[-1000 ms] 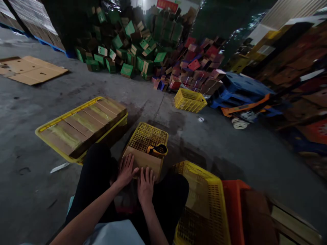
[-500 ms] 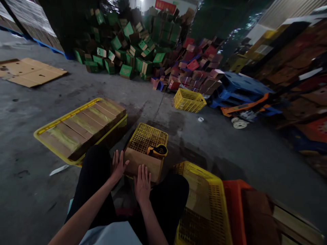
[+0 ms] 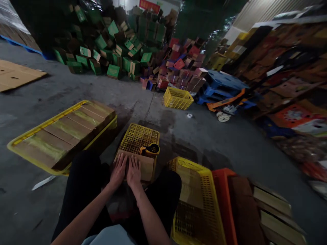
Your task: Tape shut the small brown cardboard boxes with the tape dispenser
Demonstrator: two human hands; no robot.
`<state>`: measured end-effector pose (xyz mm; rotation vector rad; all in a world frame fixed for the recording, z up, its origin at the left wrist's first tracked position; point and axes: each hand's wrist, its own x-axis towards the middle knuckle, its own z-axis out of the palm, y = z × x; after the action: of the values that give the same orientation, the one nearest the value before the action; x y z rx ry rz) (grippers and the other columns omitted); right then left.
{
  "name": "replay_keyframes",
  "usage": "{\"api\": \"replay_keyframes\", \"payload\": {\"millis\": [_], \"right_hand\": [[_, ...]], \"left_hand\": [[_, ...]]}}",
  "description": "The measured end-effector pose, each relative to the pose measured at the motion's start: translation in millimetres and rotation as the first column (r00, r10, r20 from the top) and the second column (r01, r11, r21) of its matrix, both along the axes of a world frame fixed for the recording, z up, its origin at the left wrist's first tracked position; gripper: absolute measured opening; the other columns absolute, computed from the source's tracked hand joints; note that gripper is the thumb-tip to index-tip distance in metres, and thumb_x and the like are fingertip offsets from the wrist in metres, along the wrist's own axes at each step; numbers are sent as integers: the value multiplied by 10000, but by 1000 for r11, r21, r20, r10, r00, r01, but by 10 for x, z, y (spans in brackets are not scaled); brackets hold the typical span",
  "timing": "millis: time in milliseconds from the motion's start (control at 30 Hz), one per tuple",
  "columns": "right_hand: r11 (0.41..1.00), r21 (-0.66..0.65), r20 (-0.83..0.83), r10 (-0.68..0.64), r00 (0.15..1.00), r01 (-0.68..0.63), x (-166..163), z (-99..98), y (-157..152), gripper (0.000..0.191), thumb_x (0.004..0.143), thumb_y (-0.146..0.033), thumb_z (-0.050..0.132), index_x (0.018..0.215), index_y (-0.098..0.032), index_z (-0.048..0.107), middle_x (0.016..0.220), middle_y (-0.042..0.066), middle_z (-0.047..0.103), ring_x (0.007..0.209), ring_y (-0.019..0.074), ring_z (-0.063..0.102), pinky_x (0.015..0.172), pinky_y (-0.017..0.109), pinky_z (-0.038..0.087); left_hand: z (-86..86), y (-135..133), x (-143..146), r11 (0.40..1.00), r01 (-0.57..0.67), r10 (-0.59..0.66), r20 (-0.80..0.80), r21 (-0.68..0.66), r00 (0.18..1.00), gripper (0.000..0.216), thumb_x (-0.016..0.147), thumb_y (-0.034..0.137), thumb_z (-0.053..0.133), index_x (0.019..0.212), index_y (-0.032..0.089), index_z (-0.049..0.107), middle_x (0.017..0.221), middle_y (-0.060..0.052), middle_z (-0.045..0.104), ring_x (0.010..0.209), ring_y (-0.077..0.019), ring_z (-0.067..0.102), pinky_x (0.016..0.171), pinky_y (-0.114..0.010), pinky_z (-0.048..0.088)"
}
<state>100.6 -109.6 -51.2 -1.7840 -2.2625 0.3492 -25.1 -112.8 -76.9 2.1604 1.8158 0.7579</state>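
A brown cardboard box (image 3: 146, 167) lies between my knees, at the near end of an upturned yellow plastic crate (image 3: 133, 134). My left hand (image 3: 119, 170) rests flat on the left part of the cardboard, fingers stretched out. Close beside it, my right hand (image 3: 134, 171) also lies flat on the cardboard with its fingers straight. On the crate, just beyond the cardboard, sits a yellow and black tape dispenser (image 3: 150, 149); neither hand touches it. The underside of the box is hidden.
At left stands a yellow crate (image 3: 46, 127) filled with taped cardboard boxes. By my right knee are another yellow crate (image 3: 213, 204) and an orange crate (image 3: 224, 190). Farther off are a small yellow crate (image 3: 178, 98), a pallet jack (image 3: 226, 105) and heaped green boxes (image 3: 113, 70).
My right hand has moved left across the cardboard, up beside my left hand. My left hand has shifted onto the cardboard's top. The whole view has turned a little to the right.
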Motion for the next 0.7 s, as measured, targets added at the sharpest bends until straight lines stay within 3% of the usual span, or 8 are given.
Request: {"api": "replay_keyframes", "payload": {"millis": [200,400,567,700], "right_hand": [[996,55,43,-76,996,74,183,-26,91,538,1053,-301,302,1579,-188,301,1628,78,320,1529,206,226,1229,476,213],[971,113,101,-221,970,209,531,-29,-10,554,1056,-361,305,1585,-198,293,1630,92,315,1524,242,239,1220,506,213],[947,118,113,-310,944,298,780,-55,-97,577,1063,-374,224,1592,-144,261,1637,125,291,1531,267,210,1197,520,248],[943,128,112,-320,941,306,826,-94,-159,600,1063,-389,202,1599,-120,223,1644,149,264,1536,285,182,1191,539,250]], "left_hand": [[11,190,84,996,-91,90,-69,-23,994,539,1016,245,349,1537,109,374,1613,-183,323,1518,-302,252,1189,-544,288],[-39,271,-85,980,-193,190,-73,-38,979,524,1049,366,334,1537,186,402,1613,-134,347,1517,-307,250,1197,-601,216],[-51,260,-195,949,-286,287,-14,-130,958,538,1052,427,346,1550,230,389,1630,-148,304,1521,-328,232,1141,-563,346],[24,222,-190,946,-288,291,0,-148,957,546,1051,423,351,1562,231,369,1625,-165,307,1512,-342,254,1135,-551,362]]}}
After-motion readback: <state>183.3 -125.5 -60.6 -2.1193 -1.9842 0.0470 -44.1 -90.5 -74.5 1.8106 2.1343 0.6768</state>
